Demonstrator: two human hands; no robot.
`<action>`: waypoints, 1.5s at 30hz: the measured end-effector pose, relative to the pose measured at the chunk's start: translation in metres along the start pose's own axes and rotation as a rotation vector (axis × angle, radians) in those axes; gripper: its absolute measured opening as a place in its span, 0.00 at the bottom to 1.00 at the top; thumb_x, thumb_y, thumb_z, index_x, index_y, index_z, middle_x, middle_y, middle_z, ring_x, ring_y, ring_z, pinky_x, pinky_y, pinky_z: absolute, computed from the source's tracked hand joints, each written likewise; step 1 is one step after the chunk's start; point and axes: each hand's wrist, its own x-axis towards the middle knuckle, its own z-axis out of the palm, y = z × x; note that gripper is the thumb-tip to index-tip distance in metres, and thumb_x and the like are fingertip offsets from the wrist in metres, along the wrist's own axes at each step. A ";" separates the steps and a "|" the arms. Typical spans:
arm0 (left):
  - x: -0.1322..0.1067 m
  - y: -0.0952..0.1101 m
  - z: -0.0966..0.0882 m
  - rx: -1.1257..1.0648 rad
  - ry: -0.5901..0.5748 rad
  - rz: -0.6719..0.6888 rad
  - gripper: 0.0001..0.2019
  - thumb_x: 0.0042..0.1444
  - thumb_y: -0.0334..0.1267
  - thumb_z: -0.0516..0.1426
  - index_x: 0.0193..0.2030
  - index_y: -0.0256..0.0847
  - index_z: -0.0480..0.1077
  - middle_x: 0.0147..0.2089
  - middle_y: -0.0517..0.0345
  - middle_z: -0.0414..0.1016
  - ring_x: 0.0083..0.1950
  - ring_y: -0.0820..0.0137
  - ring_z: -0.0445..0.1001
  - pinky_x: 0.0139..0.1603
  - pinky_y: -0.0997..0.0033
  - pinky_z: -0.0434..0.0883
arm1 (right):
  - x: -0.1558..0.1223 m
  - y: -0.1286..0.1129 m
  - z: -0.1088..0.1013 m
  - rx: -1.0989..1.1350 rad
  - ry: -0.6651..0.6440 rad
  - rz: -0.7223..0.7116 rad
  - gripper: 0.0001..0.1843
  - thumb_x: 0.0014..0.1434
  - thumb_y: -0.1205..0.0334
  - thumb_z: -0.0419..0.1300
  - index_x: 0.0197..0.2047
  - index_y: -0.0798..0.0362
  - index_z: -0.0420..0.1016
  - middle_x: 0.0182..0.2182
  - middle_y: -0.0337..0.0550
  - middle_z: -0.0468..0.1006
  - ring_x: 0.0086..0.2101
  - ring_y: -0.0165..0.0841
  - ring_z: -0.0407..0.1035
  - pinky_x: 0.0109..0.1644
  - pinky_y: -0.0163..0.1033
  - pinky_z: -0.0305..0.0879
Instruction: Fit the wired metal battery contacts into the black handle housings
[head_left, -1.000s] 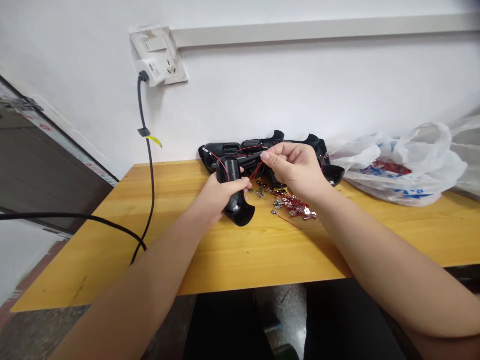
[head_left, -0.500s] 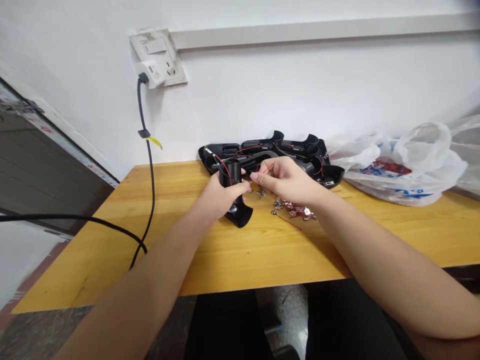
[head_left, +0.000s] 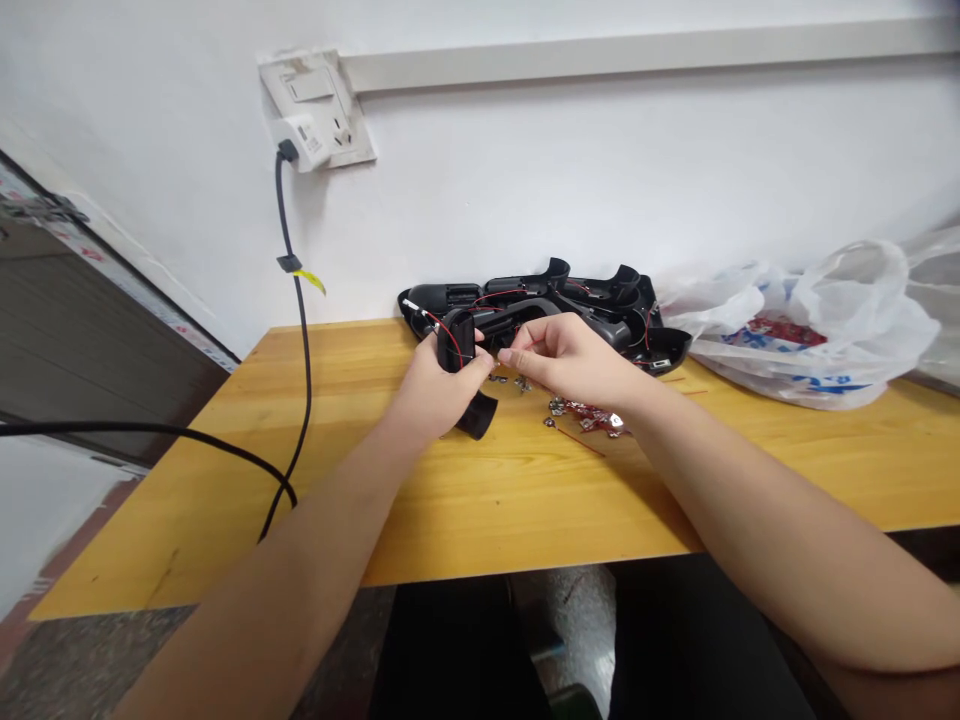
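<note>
My left hand (head_left: 442, 385) is closed around a black plastic casing piece (head_left: 477, 415), fingers wrapped across it and the wrist low, with the piece standing nearly upright and its flared end poking out below my hand, just above the table. A thin red wire (head_left: 450, 335) runs over its top near my fingers.

My right hand (head_left: 570, 365) reaches in from the other side, palm down and wrist raised. Its thumb and forefinger are pinched together right beside the casing piece, and my fingertips (head_left: 504, 355) look as if they hold a fine strand, though it is too thin for me to be sure.

Just behind my hands lie more black plastic housings (head_left: 525, 300), threaded with red wires. Below my right hand is a scatter of small metal parts with red bits (head_left: 585, 415), and a loose red wire (head_left: 581, 442) lies near them. All of this sits on a wooden table (head_left: 525, 500). Further right is a white plastic bag (head_left: 810, 340); to the left, a black cable (head_left: 304, 400) drops from a wall socket (head_left: 315, 110).
</note>
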 end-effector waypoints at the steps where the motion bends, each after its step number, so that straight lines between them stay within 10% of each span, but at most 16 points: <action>1: 0.000 -0.002 -0.001 0.059 0.009 0.048 0.12 0.54 0.37 0.63 0.45 0.41 0.70 0.38 0.58 0.75 0.39 0.69 0.73 0.46 0.66 0.70 | 0.000 0.000 0.000 -0.043 -0.007 -0.015 0.15 0.62 0.55 0.65 0.29 0.55 0.70 0.21 0.34 0.64 0.22 0.24 0.53 0.24 0.34 0.47; 8: 0.000 -0.007 -0.001 0.115 -0.101 0.214 0.09 0.60 0.38 0.61 0.46 0.42 0.69 0.38 0.58 0.74 0.39 0.70 0.72 0.45 0.69 0.70 | -0.003 -0.003 0.001 -0.097 -0.085 -0.105 0.08 0.58 0.67 0.59 0.27 0.57 0.73 0.22 0.36 0.68 0.23 0.25 0.57 0.26 0.33 0.53; 21: 0.004 -0.017 0.001 -0.533 -0.263 0.201 0.30 0.58 0.70 0.54 0.51 0.47 0.70 0.55 0.54 0.75 0.50 0.64 0.80 0.53 0.62 0.78 | -0.011 -0.028 0.013 0.311 0.057 0.175 0.15 0.57 0.68 0.60 0.19 0.55 0.69 0.11 0.31 0.60 0.13 0.21 0.49 0.17 0.33 0.39; 32: 0.004 -0.022 -0.002 -0.410 -0.284 0.301 0.27 0.61 0.66 0.56 0.53 0.47 0.69 0.55 0.54 0.74 0.52 0.65 0.78 0.55 0.64 0.76 | -0.014 -0.024 0.016 0.240 0.048 0.062 0.11 0.53 0.67 0.59 0.20 0.56 0.71 0.20 0.39 0.71 0.23 0.25 0.61 0.26 0.33 0.54; 45: -0.001 -0.010 -0.006 -0.092 -0.339 0.548 0.24 0.62 0.61 0.58 0.52 0.44 0.67 0.45 0.53 0.69 0.47 0.67 0.69 0.44 0.68 0.70 | -0.014 -0.023 0.016 0.186 -0.064 0.012 0.16 0.59 0.69 0.56 0.22 0.52 0.57 0.18 0.30 0.53 0.21 0.22 0.44 0.25 0.36 0.38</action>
